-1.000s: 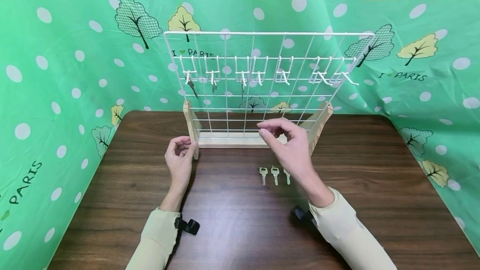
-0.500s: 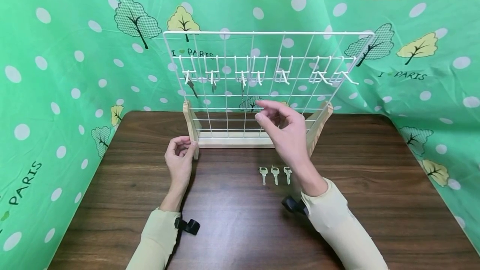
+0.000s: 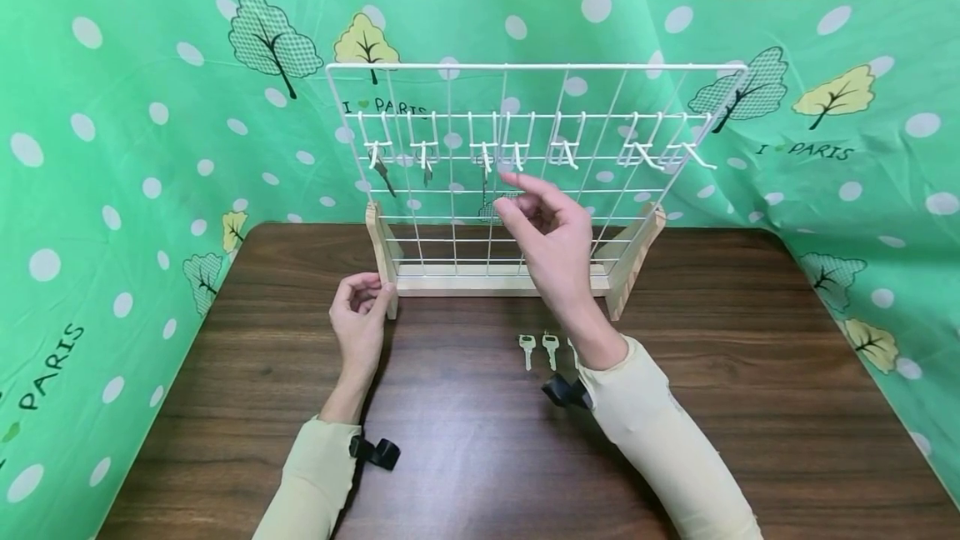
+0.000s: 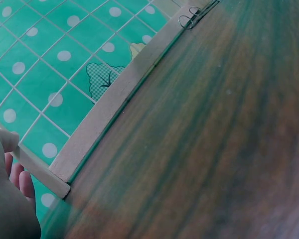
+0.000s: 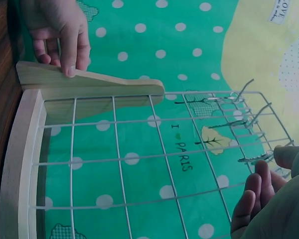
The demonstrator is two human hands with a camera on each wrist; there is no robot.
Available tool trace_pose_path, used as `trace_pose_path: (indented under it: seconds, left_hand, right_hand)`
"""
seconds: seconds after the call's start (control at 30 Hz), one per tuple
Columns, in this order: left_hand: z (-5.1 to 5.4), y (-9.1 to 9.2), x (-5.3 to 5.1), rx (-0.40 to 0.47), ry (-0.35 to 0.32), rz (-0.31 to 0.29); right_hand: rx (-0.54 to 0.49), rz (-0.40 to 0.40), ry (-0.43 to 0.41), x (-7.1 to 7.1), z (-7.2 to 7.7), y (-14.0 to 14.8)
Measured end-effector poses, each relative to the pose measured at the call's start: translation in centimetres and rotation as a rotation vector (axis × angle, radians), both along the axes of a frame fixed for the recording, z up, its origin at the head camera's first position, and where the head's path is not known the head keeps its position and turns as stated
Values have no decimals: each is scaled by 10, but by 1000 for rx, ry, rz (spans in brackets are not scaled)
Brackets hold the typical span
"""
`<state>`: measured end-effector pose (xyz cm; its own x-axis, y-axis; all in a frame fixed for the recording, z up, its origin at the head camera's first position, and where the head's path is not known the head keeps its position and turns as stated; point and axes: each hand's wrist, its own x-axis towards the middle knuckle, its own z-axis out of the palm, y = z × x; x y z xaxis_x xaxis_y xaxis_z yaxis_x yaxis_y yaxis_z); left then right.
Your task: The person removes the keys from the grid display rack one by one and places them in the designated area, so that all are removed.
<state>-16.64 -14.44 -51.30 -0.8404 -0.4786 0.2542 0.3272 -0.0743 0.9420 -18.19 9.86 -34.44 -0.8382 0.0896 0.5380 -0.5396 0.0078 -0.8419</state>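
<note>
My left hand (image 3: 360, 315) pinches the left wooden upright (image 5: 89, 82) of a white wire grid rack (image 3: 536, 67) between thumb and fingers. My right hand (image 3: 551, 240) is raised before the grid, thumb and index finger bent toward each other below the middle hooks. Whether something small sits between those fingertips is hidden. Several white double-wire hooks (image 3: 564, 148) line the grid. Keys hang from the three leftmost, including one key (image 3: 384, 176) at the far left. In the right wrist view, a hanging key (image 5: 251, 160) appears close to my right thumb.
On the dark wooden table (image 3: 465, 457), three keys lie in a row before the rack: a left key (image 3: 527, 351), a middle key (image 3: 551, 351), and a third partly covered by the right sleeve (image 3: 660, 423). A green dotted curtain (image 3: 187, 107) surrounds the table.
My right hand has risen from low before the grid and shifted left, toward the middle hooks. The gap between its thumb and index fingertips looks wider. My left hand stays on the upright.
</note>
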Motion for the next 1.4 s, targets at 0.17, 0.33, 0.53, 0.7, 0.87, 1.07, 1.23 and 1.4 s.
trace_pose_path:
  seconds: [0.17,0.33,0.53,0.7,0.87,1.07,1.23,1.4]
  left_hand:
    - [-1,0,0,4,2,-3]
    - [0,0,0,7,3,-3]
    - [0,0,0,3,2,-2]
    - [1,0,0,6,1,-3]
    - [1,1,1,13,0,-7]
    - [1,1,0,21,0,-10]
    - [1,1,0,22,2,-10]
    - [1,1,0,14,5,-9]
  right_hand:
    - [-15,3,12,-6,2,-6]
    - [-14,-6,21,-12,3,-12]
    - [-35,-3,13,-15,2,-18]
    - [-51,-9,17,-17,3,-22]
    - [-79,-8,38,-17,4,-24]
    - [-110,-10,55,-17,5,-26]
    - [-130,-10,56,-18,6,-27]
    - [-139,-5,58,-18,6,-27]
